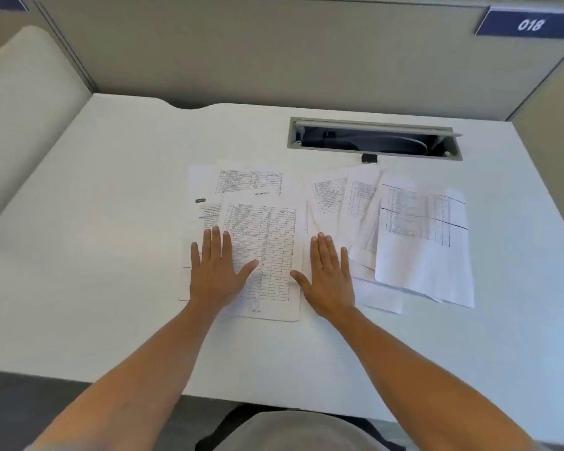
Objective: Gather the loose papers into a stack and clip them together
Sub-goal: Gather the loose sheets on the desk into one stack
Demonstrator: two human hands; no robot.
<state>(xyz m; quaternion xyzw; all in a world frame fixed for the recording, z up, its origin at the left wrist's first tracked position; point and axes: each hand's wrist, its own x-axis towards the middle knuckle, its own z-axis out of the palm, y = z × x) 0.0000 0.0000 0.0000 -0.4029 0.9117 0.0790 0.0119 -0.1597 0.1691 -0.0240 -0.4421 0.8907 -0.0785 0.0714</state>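
Several loose printed sheets lie spread over the white desk (111, 190). A left group has a table-printed sheet (267, 242) on top, overlapping others. A right group (420, 239) fans out, its top sheet crossed by dark lines. My left hand (214, 271) rests flat, fingers spread, on the left edge of the left group. My right hand (329, 278) lies flat, palm down, on a sheet between the two groups. Neither hand grips anything. A small black binder clip (369, 157) sits just beyond the right group, near the cable slot.
An open cable slot (375, 138) with a grey frame is set into the desk at the back right. Grey partition walls (274, 53) close off the back and sides, with a blue sign reading 018 (529, 25). The desk's front edge is close to my body.
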